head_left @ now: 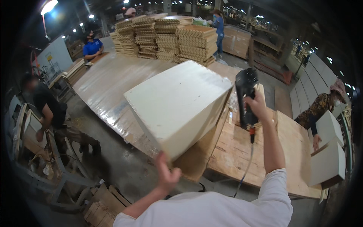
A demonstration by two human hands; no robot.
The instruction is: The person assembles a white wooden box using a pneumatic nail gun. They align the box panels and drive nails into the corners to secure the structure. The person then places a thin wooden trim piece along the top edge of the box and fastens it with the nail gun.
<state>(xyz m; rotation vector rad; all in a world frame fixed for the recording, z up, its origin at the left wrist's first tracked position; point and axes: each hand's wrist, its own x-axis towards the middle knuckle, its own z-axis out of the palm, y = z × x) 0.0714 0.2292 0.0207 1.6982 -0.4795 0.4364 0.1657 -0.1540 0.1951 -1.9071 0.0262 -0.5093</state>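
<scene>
A large white box-shaped panel unit [181,98] stands tilted in front of me on the worktable, its broad pale face turned up. My left hand [167,175] is at its near lower corner, fingertips up against the edge and thumb spread apart; the hand is slightly blurred. In my right hand [258,104] is a black air nail gun [246,90], held upright by its grip just right of the box. From the orange-red fitting at its lower end an air hose [247,164] hangs down toward me. The box's underside is hidden.
Tall stacks of wooden boards [160,36] rise behind the wide table [113,85]. A plywood top [234,159] lies at right, with white boxes [328,162] where a co-worker [321,102] reaches in. Another person [49,102] works at left beside a frame bench [41,151]. Wood scraps [104,206] lie below.
</scene>
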